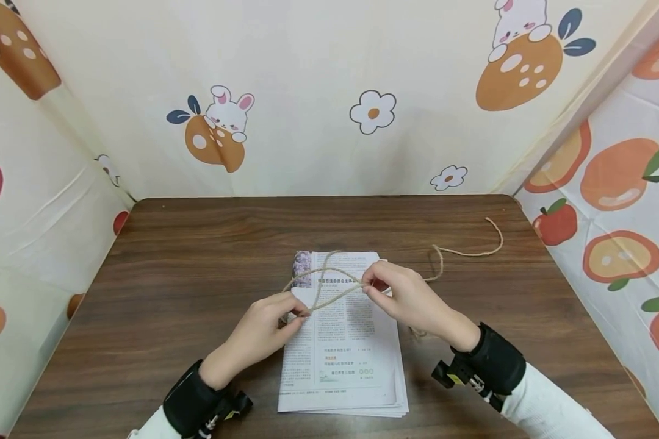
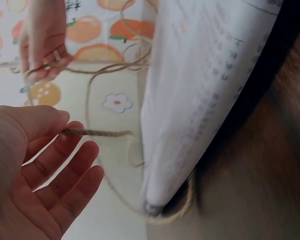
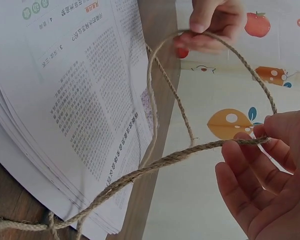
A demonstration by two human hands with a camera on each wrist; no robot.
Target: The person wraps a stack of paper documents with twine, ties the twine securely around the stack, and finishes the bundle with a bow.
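Left hand (image 1: 265,327) and right hand (image 1: 413,300) pinch the twine (image 3: 162,162); newspapers (image 1: 346,366) lie below, between them.

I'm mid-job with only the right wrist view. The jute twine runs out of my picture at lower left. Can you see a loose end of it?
Observer: Yes. In the head view, one end of the jute twine lies on the wooden table, towards its far right corner.
Operator: My picture cuts off the near edge of the newspaper stack. Does it overhang?
Observer: No. The head view shows that edge on the table, with wood visible in front of it.
Operator: And what is worn behind the left hand?
Observer: A black strap round the wrist, then a white sleeve.
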